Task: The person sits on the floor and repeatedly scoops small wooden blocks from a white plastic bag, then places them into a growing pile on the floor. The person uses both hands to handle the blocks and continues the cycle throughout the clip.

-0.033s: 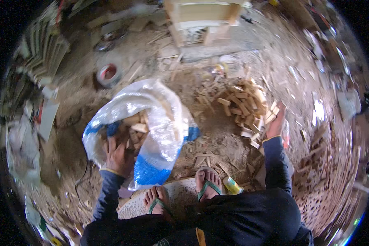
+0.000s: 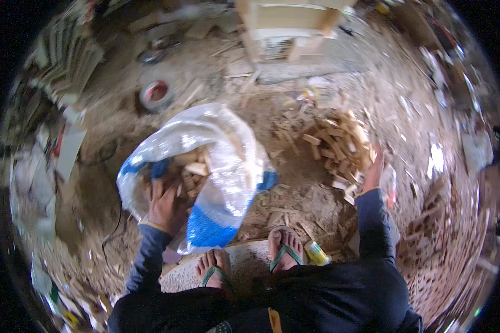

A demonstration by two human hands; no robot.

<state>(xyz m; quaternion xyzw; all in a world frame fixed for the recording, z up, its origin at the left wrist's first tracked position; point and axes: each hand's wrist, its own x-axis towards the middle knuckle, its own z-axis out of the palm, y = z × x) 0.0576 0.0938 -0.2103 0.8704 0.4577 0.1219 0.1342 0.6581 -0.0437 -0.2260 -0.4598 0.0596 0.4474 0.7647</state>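
Observation:
My left hand (image 2: 165, 205) reaches over the near left rim of a white and blue woven plastic sack (image 2: 216, 183). Its fingers are spread and point into the mouth, where small wood blocks (image 2: 195, 168) lie; the thumb is hard to make out. To the right, a heap of short wood offcuts (image 2: 339, 144) rests on the dirt floor. My right hand (image 2: 374, 169) stands on edge along the heap's right side, fingers stretched out, palm toward the offcuts and touching or very close to them.
Ahead stands a pale wooden frame (image 2: 289, 22). A roll of tape (image 2: 156, 93) lies beyond the sack. A yellow-green can (image 2: 318, 253) is beside my right sandal (image 2: 286, 252). Slatted panels (image 2: 72, 61) lean at far left. Scraps and sawdust cover the ground.
The view has shifted slightly, so the scene sits a little further right. Blocks seen at my right fingers before no longer show there. My left hand stays at the sack's mouth.

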